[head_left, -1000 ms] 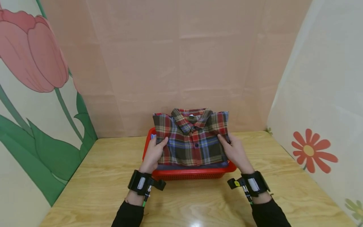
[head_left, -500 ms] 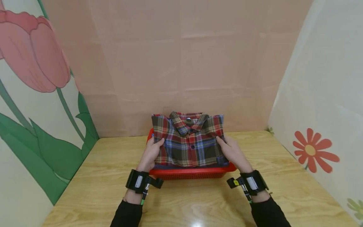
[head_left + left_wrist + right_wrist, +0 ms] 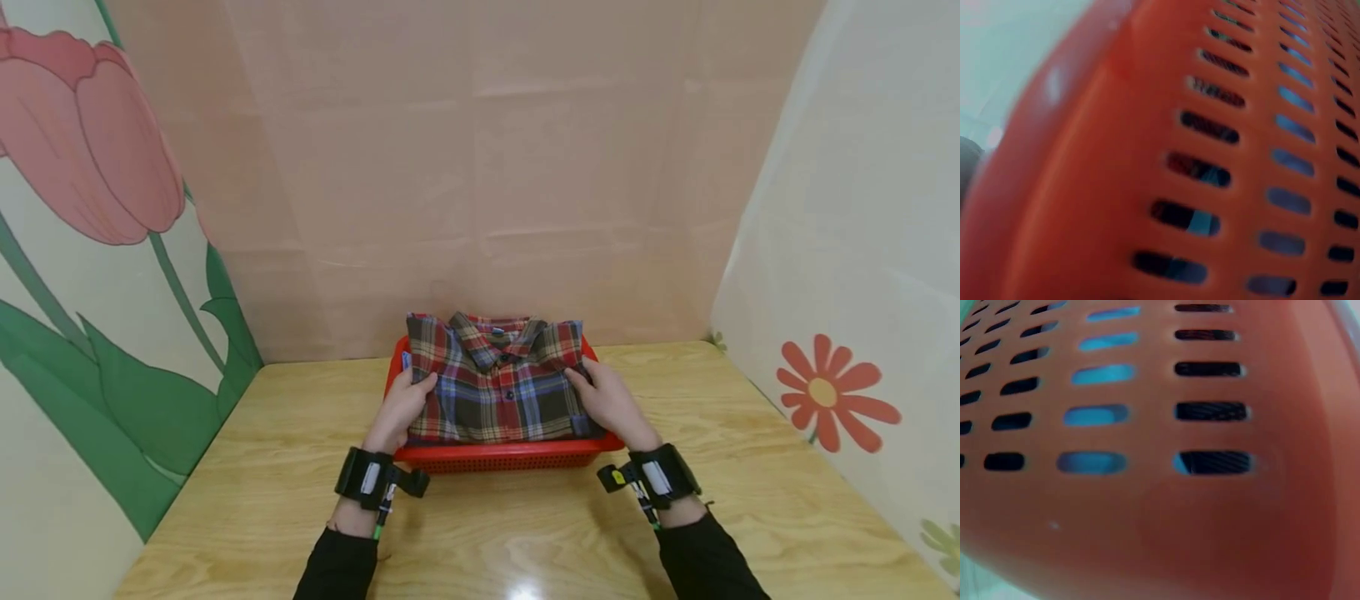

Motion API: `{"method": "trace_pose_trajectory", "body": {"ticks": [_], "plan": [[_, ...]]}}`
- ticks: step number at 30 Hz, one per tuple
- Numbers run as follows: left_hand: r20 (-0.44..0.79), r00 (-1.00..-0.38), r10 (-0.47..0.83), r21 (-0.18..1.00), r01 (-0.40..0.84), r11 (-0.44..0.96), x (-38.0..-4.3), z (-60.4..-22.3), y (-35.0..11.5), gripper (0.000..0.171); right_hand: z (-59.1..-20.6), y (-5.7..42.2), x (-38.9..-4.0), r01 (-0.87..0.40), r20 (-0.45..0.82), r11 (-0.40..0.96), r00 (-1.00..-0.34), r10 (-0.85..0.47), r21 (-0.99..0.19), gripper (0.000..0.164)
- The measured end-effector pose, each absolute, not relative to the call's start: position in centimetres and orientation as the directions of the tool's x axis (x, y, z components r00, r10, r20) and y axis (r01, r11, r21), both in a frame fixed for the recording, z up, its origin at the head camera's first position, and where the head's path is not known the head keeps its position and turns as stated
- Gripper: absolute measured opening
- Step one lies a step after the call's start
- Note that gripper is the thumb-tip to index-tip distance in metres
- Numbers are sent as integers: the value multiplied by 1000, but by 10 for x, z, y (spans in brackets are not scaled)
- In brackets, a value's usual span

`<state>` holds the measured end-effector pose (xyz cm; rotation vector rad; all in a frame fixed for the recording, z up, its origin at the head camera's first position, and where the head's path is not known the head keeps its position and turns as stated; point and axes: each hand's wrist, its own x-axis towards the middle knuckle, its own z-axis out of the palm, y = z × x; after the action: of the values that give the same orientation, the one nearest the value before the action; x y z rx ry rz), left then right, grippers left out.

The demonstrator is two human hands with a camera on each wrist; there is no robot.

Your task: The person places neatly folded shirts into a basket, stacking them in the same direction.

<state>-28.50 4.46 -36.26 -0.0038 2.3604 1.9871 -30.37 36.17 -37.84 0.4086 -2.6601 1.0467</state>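
A folded plaid shirt [image 3: 498, 392] in red, blue and dark green lies collar-away in a red plastic basket [image 3: 510, 454] in the head view. My left hand [image 3: 397, 408] grips the shirt's left side, thumb on top and the other fingers hidden beneath. On the opposite side my right hand [image 3: 611, 400] pinches the shirt the same way. Both wrist views are filled by the slotted wall of the basket [image 3: 1104, 156]; through the slots in the right wrist view, light blue cloth [image 3: 1104, 374] shows below dark patterned cloth. Neither hand's fingers appear there.
The basket stands on a wood-grain table [image 3: 300, 467] near its back edge. Behind rises a plain pinkish cloth backdrop [image 3: 480, 167]. Side panels carry a printed tulip [image 3: 97, 142] on the left and a red flower [image 3: 825, 393] on the right.
The shirt has come down and lies lower within the basket, its collar dropping in the head view. Both hands have kept hold of its sides, and the right hand has shifted slightly inward.
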Motion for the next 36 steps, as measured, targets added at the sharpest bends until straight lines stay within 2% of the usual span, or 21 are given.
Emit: {"method": "trace_pose_trajectory", "body": {"ticks": [8,15,20,24,29,32,36], "plan": [[-1,-998,59,954,17,298,-287,-369,44,41,-379,359,-302,-365,386,743,-910,-155,-561,16],[59,-997,48,901,74,427,-288,-369,44,62,-378,357,-300,-358,410,782,-900,-144,-511,12],[161,-987,24,788,143,599,-286,-365,43,75,-377,357,-298,-356,427,798,-894,-138,-486,31],[270,-962,36,654,211,726,-282,-362,43,72,-379,359,-296,-359,463,820,-876,-133,-445,47],[340,-940,39,509,219,832,-279,-361,42,66,-382,362,-298,-406,544,852,-819,-179,-331,64],[341,-937,71,451,229,863,-278,-362,41,67,-383,360,-298,-415,527,877,-815,-241,-242,63],[307,-937,164,384,279,880,-278,-364,39,68,-384,357,-296,-426,443,888,-839,-316,-173,56]]}}
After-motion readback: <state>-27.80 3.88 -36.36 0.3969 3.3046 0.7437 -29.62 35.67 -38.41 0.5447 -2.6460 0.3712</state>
